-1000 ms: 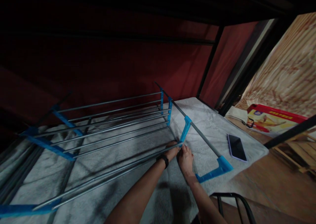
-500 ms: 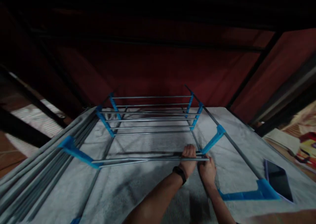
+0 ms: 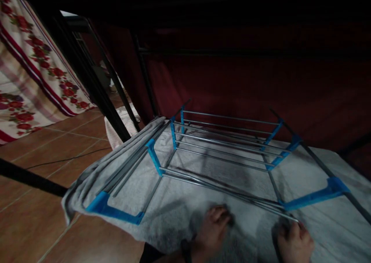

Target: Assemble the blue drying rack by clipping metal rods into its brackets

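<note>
A rack of grey metal rods (image 3: pixel 226 149) with blue plastic joints (image 3: pixel 314 196) lies on a light grey towel (image 3: pixel 162 212). My left hand (image 3: pixel 213 228) hovers low over the towel just in front of the nearest rods, fingers curled and blurred. My right hand (image 3: pixel 294 241) is closed at the right end of the nearest rods, close to a blue side bracket. Whether its fingers actually grip a rod is hard to see. A dark band shows on my left wrist.
A dark red wall lies behind the rack. Black metal frame bars (image 3: pixel 95 97) stand at the left. Brown floor tiles (image 3: pixel 37 166) lie left of the towel, and a floral cloth (image 3: pixel 31 70) hangs at the far left.
The view has swung to the left; the phone is out of sight. My left hand has come off the rods and dropped toward the towel. My right hand stays at the rods' right end.
</note>
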A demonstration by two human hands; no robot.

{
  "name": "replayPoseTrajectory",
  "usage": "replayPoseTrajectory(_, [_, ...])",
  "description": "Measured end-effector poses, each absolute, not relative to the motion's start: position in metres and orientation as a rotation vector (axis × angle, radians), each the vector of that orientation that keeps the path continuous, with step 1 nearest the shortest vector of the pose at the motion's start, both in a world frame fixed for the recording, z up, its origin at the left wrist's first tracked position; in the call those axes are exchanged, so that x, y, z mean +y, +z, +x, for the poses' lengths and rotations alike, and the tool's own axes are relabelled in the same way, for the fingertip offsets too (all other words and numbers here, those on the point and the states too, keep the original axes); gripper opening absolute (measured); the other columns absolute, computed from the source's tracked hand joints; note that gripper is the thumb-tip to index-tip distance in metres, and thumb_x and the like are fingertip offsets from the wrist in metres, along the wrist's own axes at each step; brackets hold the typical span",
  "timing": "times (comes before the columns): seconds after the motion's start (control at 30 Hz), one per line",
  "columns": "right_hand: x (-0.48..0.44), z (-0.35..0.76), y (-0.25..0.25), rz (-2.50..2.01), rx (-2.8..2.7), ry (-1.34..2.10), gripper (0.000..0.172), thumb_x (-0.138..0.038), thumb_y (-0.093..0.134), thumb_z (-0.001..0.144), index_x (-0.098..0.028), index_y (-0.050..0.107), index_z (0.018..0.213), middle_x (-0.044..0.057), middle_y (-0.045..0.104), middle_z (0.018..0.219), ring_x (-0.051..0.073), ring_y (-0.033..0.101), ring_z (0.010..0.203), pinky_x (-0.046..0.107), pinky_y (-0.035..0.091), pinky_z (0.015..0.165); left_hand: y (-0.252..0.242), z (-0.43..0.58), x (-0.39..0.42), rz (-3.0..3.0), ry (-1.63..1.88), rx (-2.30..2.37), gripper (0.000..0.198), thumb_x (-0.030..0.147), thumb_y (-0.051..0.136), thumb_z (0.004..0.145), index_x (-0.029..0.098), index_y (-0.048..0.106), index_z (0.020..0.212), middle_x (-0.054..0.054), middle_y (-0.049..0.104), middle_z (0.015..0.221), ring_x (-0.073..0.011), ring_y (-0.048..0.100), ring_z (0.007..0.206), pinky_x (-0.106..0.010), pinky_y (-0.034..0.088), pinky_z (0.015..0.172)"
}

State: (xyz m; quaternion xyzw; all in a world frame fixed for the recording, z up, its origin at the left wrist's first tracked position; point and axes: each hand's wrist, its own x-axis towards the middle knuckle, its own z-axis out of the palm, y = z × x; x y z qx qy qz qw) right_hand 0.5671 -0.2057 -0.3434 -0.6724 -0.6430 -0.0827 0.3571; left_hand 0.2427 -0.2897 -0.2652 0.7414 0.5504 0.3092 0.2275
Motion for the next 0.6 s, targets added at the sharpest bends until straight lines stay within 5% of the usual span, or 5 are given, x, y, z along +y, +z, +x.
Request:
replayPoseTrajectory(0.2, [-0.238,0.509,-0.355,-1.414,-1.95,0.1,0.048,-0.042,0.04,0.096,-0.028,0.059,0.139,0.015,0.067,0.129,0.035,0.066,0.117,0.055,0.056,0.095,-0.245,0.115,-0.311,1.483,1.249,2.268,0.025,0.025,0.043,0.095,0.024,0.067,0.101,-0.01,0.067,0.104,-0.0279,0.064,0.105,-0.047,0.055,0.099])
replayPoseTrajectory(0.4, [-0.218,0.428,-0.33,-1.212,-2.138,0.134,0.047,-0.026,0.038,0.101,-0.027,0.056,0.144,0.008,0.065,0.136,0.024,0.062,0.125,0.041,0.054,0.104,-0.25,0.032,-0.288,1.151,1.292,2.625,0.048,0.022,0.054,0.084,0.015,0.053,0.131,-0.016,0.061,0.128,-0.0331,0.057,0.127,-0.051,0.047,0.111])
replayPoseTrajectory(0.6, [-0.184,0.386,-0.313,-1.148,-2.289,-0.197,0.047,-0.015,0.042,0.095,-0.024,0.063,0.137,0.01,0.068,0.135,0.031,0.06,0.127,0.054,0.043,0.113,-0.249,0.016,-0.264,1.103,1.023,2.518,0.036,0.022,0.046,0.097,0.013,0.056,0.13,-0.017,0.069,0.122,-0.0266,0.066,0.112,-0.038,0.05,0.099])
